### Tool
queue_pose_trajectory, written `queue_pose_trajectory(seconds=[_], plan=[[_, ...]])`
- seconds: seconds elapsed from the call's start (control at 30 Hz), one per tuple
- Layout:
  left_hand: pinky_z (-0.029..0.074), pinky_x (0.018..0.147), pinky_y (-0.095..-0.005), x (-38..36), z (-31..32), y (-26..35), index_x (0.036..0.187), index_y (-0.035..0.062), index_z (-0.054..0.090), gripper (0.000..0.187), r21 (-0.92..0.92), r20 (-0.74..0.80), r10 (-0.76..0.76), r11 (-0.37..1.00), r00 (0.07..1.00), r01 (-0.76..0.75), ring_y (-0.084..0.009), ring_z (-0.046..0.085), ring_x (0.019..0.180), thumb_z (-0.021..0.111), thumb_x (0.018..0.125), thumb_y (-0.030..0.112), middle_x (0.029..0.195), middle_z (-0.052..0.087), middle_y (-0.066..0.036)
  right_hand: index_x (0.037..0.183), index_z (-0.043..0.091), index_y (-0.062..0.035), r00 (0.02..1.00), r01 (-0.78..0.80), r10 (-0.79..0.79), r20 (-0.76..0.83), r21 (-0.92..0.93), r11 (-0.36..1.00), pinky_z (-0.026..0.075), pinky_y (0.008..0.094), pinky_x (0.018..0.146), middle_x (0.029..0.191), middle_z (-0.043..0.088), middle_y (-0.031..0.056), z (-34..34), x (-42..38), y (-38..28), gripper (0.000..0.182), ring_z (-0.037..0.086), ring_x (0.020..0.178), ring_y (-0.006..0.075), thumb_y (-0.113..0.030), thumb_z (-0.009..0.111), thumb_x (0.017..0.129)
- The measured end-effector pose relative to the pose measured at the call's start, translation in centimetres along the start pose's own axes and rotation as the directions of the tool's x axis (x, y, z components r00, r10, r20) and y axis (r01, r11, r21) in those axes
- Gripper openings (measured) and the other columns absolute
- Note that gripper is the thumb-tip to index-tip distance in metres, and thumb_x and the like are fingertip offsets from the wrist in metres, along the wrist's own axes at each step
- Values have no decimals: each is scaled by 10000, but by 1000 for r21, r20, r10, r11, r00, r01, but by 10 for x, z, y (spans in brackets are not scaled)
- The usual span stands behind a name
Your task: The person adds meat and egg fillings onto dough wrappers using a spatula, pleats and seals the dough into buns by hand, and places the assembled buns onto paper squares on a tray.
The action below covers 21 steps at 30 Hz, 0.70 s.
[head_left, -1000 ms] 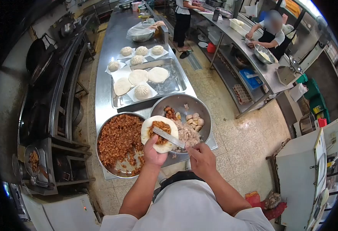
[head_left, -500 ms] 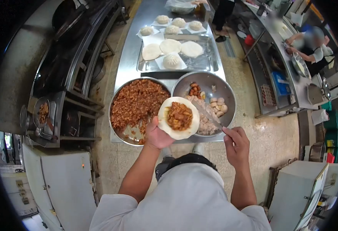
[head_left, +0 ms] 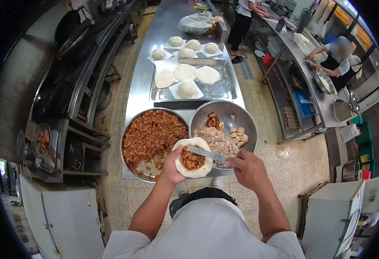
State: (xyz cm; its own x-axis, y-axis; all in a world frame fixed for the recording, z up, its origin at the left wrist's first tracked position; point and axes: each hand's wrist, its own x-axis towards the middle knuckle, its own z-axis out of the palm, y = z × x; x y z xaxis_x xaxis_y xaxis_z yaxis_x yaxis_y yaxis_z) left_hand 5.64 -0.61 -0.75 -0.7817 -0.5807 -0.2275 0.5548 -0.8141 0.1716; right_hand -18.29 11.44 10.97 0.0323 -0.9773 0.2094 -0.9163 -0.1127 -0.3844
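Observation:
My left hand (head_left: 172,168) holds a round dough wrapper (head_left: 201,173) from its left side. Reddish-brown filling (head_left: 192,161) is heaped in the middle of the wrapper. With my right hand (head_left: 246,166) I grip a flat metal spatula (head_left: 211,153), whose blade tip lies over the filling. Behind the wrapper, a wide bowl of chopped reddish-brown filling (head_left: 153,134) stands on the left. A steel bowl (head_left: 253,125) on the right contains pale minced meat (head_left: 217,139), pale round pieces (head_left: 240,137) and some dark red chunks (head_left: 213,118).
A metal tray (head_left: 228,88) holds flat dough rounds (head_left: 185,72) and a pleated bun (head_left: 186,88). Several more buns (head_left: 186,53) sit on papers behind it. A plastic-covered bowl (head_left: 196,23) is farther back. Two people (head_left: 338,58) work along the right-hand counter (head_left: 301,64).
My right hand has brought the spatula left, from the minced meat to over the wrapper's filling. The camera view has shifted, with the bowls and tray now lower in it.

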Motion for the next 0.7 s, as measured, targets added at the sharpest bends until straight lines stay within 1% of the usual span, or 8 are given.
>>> queue_pose_trajectory(seconds=[0.17, 0.23, 0.37, 0.43, 0.5, 0.57, 0.63, 0.7], plan=[[397, 1097, -556, -11, 4, 7, 1408, 2, 439, 606, 26, -27, 75, 997, 997, -74, -385, 531, 1268, 616, 913, 303, 1378, 539, -218, 988, 737, -187, 996, -25, 29, -80, 55, 998, 518, 386, 640, 824, 598, 51, -4, -1, -16, 258, 628, 792, 252, -79, 686, 759], [392, 1098, -567, -11, 2, 8, 1410, 5, 439, 624, 30, -1, 82, 996, 997, -82, -393, 527, 1269, 631, 896, 301, 1380, 537, -219, 973, 734, -157, 995, 83, -83, -55, 6, 997, 519, 386, 632, 831, 603, 60, 18, -3, -9, 265, 624, 775, 249, -43, 699, 736], [409, 1092, -547, -19, 2, 0, 1425, 21, 436, 624, -14, -48, 225, 974, 973, -226, -371, 546, 1254, 614, 904, 315, 1405, 526, -196, 989, 729, -133, 996, -7, 17, -87, 112, 994, 516, 370, 650, 834, 607, 77, 10, -13, -9, 250, 626, 772, 262, -33, 698, 761], [404, 1097, -542, -22, 8, 5, 1442, 40, 420, 634, -72, -6, 193, 979, 981, -193, -362, 532, 1273, 610, 907, 325, 1410, 523, -182, 992, 723, -125, 991, -51, 75, -115, 201, 978, 512, 379, 650, 826, 610, 75, 8, -21, -3, 234, 625, 766, 268, -43, 691, 775], [379, 1117, -538, -23, 5, 14, 1445, 47, 416, 648, 153, -42, 87, 985, 995, -79, -354, 522, 1286, 612, 904, 344, 1399, 535, -178, 995, 717, -118, 982, -90, 132, -134, 285, 954, 507, 389, 651, 819, 613, 72, 4, -26, 2, 219, 625, 759, 275, -53, 683, 789], [329, 1150, -541, -23, 2, 8, 1478, 61, 380, 747, 302, -8, 74, 951, 997, -69, -362, 465, 1340, 633, 891, 448, 1458, 476, -184, 977, 709, -56, 976, -113, 168, -142, 332, 936, 500, 353, 640, 815, 640, 93, 0, -30, -1, 182, 632, 731, 282, 7, 681, 809], [305, 1160, -548, -26, 23, -5, 1515, 70, 326, 883, 19, 256, 152, 987, 954, -162, -367, 400, 1390, 650, 858, 562, 1525, 389, -187, 980, 709, -57, 979, -95, 153, -132, 366, 926, 498, 350, 636, 816, 643, 91, -6, -31, -1, 188, 630, 727, 276, 14, 682, 808], [297, 1159, -556, -21, -1, -4, 1529, 69, 301, 923, 40, 271, 115, 991, 956, -131, -365, 375, 1407, 604, 863, 634, 1545, 358, -186, 994, 707, -54, 984, -97, 155, -87, 471, 877, 494, 340, 634, 815, 640, 86, -12, -31, -4, 217, 624, 724, 262, 39, 688, 799]])
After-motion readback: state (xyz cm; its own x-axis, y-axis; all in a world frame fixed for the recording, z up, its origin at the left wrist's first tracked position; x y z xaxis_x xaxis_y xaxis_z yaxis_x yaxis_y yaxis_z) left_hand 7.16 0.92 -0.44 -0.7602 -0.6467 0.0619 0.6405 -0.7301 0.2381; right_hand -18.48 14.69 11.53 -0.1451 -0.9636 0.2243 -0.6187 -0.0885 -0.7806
